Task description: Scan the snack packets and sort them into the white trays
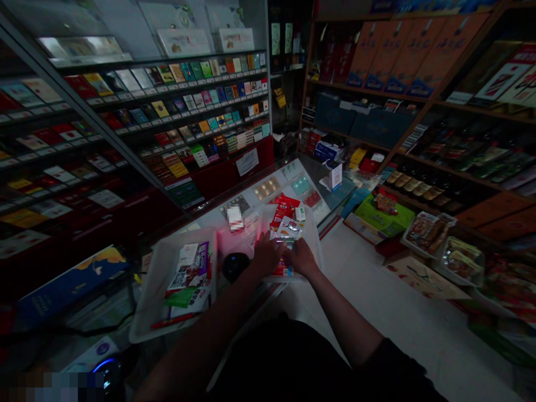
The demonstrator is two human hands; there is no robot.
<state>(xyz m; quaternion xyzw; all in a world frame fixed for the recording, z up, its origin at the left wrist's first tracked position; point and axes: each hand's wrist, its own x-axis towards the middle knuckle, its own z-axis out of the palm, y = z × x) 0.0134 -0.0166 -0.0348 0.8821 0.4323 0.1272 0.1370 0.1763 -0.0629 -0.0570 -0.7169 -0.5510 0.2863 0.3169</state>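
Note:
A white plastic bin [315,237] on the glass counter holds red, white and mixed-colour snack packets [286,207]. Both of my hands reach into its near half, close together. My left hand [268,255] has its fingers bent over a snack packet [286,262] with red and orange on it. From the other side, my right hand [303,258] curls its fingers on the same packet; the dim light partly hides the fingertips. Left of them stands a second white bin [153,296] with purple, brown and green packets [188,273] and a red pen-like stick [173,321].
A black rounded device [235,266] sits between the bins. Behind it stands a small white box [235,218], blurred out. Cigarette packs [201,100] line the wall shelves. At right are bottles [427,181], cartons [393,56] and trays of packaged food [460,259] beside the floor [355,285].

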